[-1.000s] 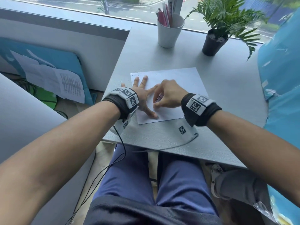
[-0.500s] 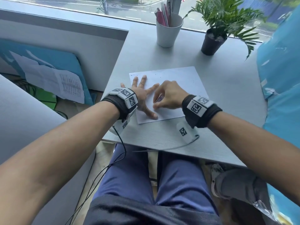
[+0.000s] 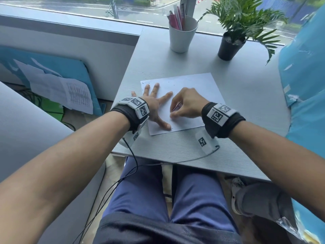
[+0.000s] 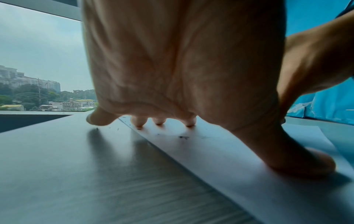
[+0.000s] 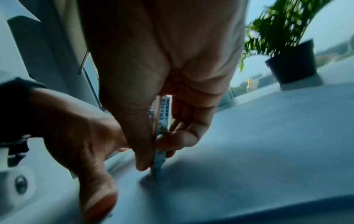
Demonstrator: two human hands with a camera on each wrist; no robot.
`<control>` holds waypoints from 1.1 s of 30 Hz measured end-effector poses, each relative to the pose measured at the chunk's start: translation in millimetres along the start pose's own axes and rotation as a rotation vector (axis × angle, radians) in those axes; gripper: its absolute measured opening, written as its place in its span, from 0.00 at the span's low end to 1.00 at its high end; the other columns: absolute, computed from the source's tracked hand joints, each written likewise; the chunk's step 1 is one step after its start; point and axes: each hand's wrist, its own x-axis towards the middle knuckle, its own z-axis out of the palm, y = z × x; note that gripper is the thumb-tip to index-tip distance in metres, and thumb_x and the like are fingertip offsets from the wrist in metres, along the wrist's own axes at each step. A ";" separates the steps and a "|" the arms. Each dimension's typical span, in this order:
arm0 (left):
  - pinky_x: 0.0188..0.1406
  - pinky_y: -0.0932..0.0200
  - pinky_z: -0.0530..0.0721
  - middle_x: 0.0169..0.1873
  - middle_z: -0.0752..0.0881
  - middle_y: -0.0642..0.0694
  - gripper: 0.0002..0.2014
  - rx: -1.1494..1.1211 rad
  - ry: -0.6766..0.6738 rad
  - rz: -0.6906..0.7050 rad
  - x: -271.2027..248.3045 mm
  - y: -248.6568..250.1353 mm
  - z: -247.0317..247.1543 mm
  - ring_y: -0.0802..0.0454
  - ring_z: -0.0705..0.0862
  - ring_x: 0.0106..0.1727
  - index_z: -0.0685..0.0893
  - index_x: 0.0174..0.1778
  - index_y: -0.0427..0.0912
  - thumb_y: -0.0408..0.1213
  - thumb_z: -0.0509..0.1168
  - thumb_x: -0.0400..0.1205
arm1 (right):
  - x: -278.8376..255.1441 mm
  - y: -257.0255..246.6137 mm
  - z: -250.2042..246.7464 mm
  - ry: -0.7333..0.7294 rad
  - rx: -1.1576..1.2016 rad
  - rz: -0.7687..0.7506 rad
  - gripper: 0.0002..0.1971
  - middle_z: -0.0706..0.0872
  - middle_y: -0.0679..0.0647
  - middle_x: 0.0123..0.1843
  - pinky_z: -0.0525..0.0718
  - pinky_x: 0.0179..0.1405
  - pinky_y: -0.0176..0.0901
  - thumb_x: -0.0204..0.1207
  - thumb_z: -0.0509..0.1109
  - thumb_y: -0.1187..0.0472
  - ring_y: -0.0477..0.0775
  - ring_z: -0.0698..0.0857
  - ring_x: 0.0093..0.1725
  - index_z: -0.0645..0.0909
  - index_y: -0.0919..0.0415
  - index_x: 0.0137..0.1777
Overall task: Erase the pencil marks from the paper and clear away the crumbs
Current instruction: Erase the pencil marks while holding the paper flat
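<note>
Paper (image 3: pixel 191 88): centre of frame, flat on desk (image 3: pixel 246 95)
Left hand (image 3: pixel 154 104): fingers spread — pinning sheet
Right hand (image 3: pixel 188 104): pinching eraser (image 5: pixel 161 121)
Tip: short light strokes — sheet may crease

The right hand (image 3: pixel 187 104) hides most of the eraser (image 5: pixel 161 128) (its wrapper print blurred); pencil marks under it can't be made out.
</note>
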 end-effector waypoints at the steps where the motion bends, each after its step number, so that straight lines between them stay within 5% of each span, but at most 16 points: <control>1: 0.72 0.13 0.40 0.82 0.22 0.49 0.70 0.001 -0.001 0.003 0.7 0.1 -0.5 0.36 0.26 0.83 0.29 0.79 0.74 0.82 0.71 0.51 | -0.8 -0.5 -0.3 -0.014 0.005 -0.008 0.06 0.88 0.41 0.32 0.78 0.31 0.24 0.62 0.84 0.55 0.33 0.84 0.32 0.92 0.51 0.38; 4: 0.72 0.13 0.42 0.82 0.22 0.48 0.70 -0.008 0.003 -0.003 1.0 2.2 -1.6 0.36 0.26 0.83 0.29 0.79 0.75 0.81 0.71 0.51 | 7.2 9.6 -9.4 0.125 0.095 0.095 0.08 0.87 0.42 0.31 0.78 0.32 0.27 0.61 0.85 0.55 0.33 0.82 0.30 0.93 0.52 0.39; 9: 0.72 0.13 0.42 0.82 0.22 0.49 0.70 -0.007 -0.008 0.012 0.4 -0.9 -1.6 0.36 0.26 0.83 0.29 0.79 0.75 0.82 0.71 0.50 | -0.2 0.2 0.6 0.001 0.037 0.002 0.07 0.89 0.44 0.34 0.79 0.35 0.29 0.62 0.84 0.54 0.39 0.86 0.38 0.92 0.51 0.40; 13: 0.72 0.12 0.43 0.82 0.23 0.48 0.69 0.000 0.019 0.015 4.1 -2.9 2.6 0.35 0.27 0.84 0.30 0.79 0.76 0.83 0.69 0.50 | 6.9 30.8 -30.3 0.230 0.125 0.175 0.06 0.87 0.47 0.31 0.78 0.34 0.29 0.62 0.83 0.57 0.39 0.84 0.32 0.91 0.55 0.37; 15: 0.72 0.13 0.40 0.83 0.23 0.48 0.68 -0.003 0.044 0.040 6.0 -7.7 6.9 0.35 0.26 0.83 0.30 0.79 0.75 0.84 0.67 0.51 | -0.8 43.8 -31.7 0.166 0.207 0.234 0.06 0.86 0.50 0.28 0.80 0.30 0.35 0.63 0.83 0.60 0.45 0.82 0.26 0.90 0.58 0.37; 17: 0.73 0.15 0.36 0.83 0.23 0.49 0.68 -0.009 0.064 0.066 6.4 -12.0 10.8 0.36 0.25 0.83 0.30 0.80 0.74 0.86 0.65 0.52 | -12.7 60.3 -26.7 0.098 0.179 0.284 0.06 0.87 0.51 0.30 0.81 0.34 0.38 0.64 0.83 0.59 0.49 0.83 0.31 0.90 0.57 0.37; 21: 0.77 0.21 0.33 0.84 0.26 0.52 0.65 0.005 0.085 0.087 2.4 -19.7 9.3 0.42 0.27 0.84 0.32 0.83 0.68 0.86 0.61 0.57 | -19.5 79.0 -24.2 0.128 0.188 0.291 0.07 0.89 0.48 0.37 0.82 0.50 0.41 0.62 0.85 0.54 0.48 0.85 0.41 0.91 0.52 0.37; 26: 0.80 0.26 0.34 0.87 0.39 0.45 0.63 0.144 0.204 -0.109 -4.4 -28.1 -4.1 0.43 0.39 0.88 0.40 0.88 0.48 0.86 0.49 0.65 | -15.9 78.5 -24.0 0.119 0.198 0.295 0.08 0.88 0.49 0.36 0.80 0.45 0.38 0.63 0.85 0.55 0.45 0.82 0.35 0.91 0.55 0.39; 29: 0.84 0.34 0.38 0.87 0.38 0.43 0.57 0.238 0.284 0.162 -18.6 -3.8 7.4 0.44 0.37 0.87 0.40 0.88 0.41 0.79 0.49 0.74 | -14.5 80.7 -22.7 0.114 0.215 0.301 0.08 0.89 0.49 0.35 0.81 0.45 0.39 0.62 0.85 0.55 0.45 0.82 0.33 0.91 0.55 0.39; 31: 0.85 0.40 0.36 0.86 0.36 0.47 0.54 0.239 0.198 0.459 -30.0 22.0 25.6 0.47 0.35 0.87 0.39 0.88 0.45 0.77 0.47 0.75 | -15.1 80.8 -22.5 0.115 0.228 0.299 0.08 0.89 0.50 0.34 0.82 0.46 0.40 0.61 0.86 0.55 0.45 0.82 0.33 0.91 0.55 0.38; 33: 0.83 0.44 0.33 0.86 0.35 0.50 0.50 0.214 0.085 0.590 -34.2 36.9 42.9 0.51 0.33 0.86 0.39 0.88 0.51 0.75 0.47 0.77 | -15.8 80.5 -23.2 0.114 0.232 0.295 0.08 0.89 0.49 0.34 0.81 0.45 0.39 0.61 0.86 0.55 0.45 0.82 0.33 0.91 0.55 0.38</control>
